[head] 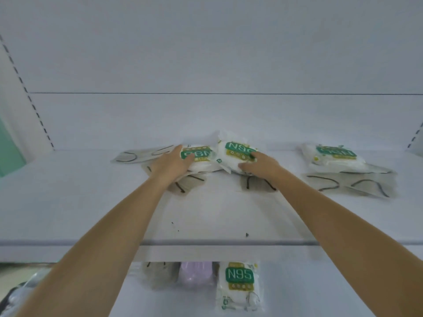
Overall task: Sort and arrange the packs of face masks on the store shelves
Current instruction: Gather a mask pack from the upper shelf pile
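Observation:
Two white N95 mask packs with green labels lie at the back middle of the white shelf (219, 211). My left hand (170, 163) grips the left pack (201, 156), thumb on its label. My right hand (259, 164) holds the right pack (235, 152), fingers curled over its near edge. Both packs rest on clear packs of beige masks with dark ear loops (187, 183). A third N95 pack (334, 157) lies to the right on another beige mask pack (357, 185).
The shelf's front edge (229, 243) crosses the view under my forearms. On the lower shelf stand a beige mask pack (158, 274), a lilac pack (196, 274) and an upright N95 pack (239, 284). Slotted uprights (34, 106) flank the white back panel.

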{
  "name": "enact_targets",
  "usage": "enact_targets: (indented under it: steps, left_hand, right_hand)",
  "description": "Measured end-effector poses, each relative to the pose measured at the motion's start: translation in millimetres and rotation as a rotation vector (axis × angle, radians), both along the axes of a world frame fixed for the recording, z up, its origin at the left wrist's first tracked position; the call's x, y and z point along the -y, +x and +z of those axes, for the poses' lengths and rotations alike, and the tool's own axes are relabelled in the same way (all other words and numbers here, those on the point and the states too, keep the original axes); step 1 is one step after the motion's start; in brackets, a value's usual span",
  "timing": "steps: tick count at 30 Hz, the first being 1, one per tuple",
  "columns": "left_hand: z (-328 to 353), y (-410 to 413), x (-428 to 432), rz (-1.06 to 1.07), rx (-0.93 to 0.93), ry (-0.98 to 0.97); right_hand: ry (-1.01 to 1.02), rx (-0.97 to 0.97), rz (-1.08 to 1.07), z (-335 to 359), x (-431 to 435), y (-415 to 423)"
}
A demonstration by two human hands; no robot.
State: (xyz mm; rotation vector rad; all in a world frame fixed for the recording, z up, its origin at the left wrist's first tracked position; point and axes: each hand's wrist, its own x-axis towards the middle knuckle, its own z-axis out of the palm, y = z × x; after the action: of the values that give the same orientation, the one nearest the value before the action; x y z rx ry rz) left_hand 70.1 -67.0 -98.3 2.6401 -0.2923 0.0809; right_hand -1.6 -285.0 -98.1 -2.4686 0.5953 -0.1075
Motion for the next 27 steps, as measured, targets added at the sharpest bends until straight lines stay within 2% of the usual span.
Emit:
enact_targets:
  steps: [2,7,9,11,14,16,18,22,25,27]
  left_hand:
    - [4,9,5,-0.03,-0.036,-0.128]
    - [16,25,16,-0.144,0.004,-0.332]
    - [20,30,21,-0.167,-0.071,-0.469]
    - [23,30,24,-0.171,-0.205,-0.612]
    - [24,24,23,-0.229,-0.378,-0.825]
    - [23,17,21,-0.276,-0.323,-0.899]
    - [24,4,19,-0.312,-0.194,-0.941]
    - [27,-35,15,-0.353,-0.122,-1.089]
    - [31,-75,6,-0.348,-0.065,-1.033]
    - [36,-104,-6,-0.347,-0.075,-1.014]
  right_hand:
    - [-0.038,0.069,0.006,-2,-1,3]
    - [-0.03,0.478,-0.042,3,11,-2]
    - [0.01,0.573,-0.07,7,18,-7]
    - [0.121,0.644,-0.097,13,24,-13]
    - [0.404,0.722,-0.154,18,28,-19]
    - [0.63,0.757,-0.147,19,24,-27]
    - [0.743,0.758,-0.083,18,18,-38]
    - [0.591,0.755,0.08,14,0,-67]
    - [0.458,0.744,0.197,13,-5,-96]
    - [0.453,0.718,0.299,17,-3,-123]
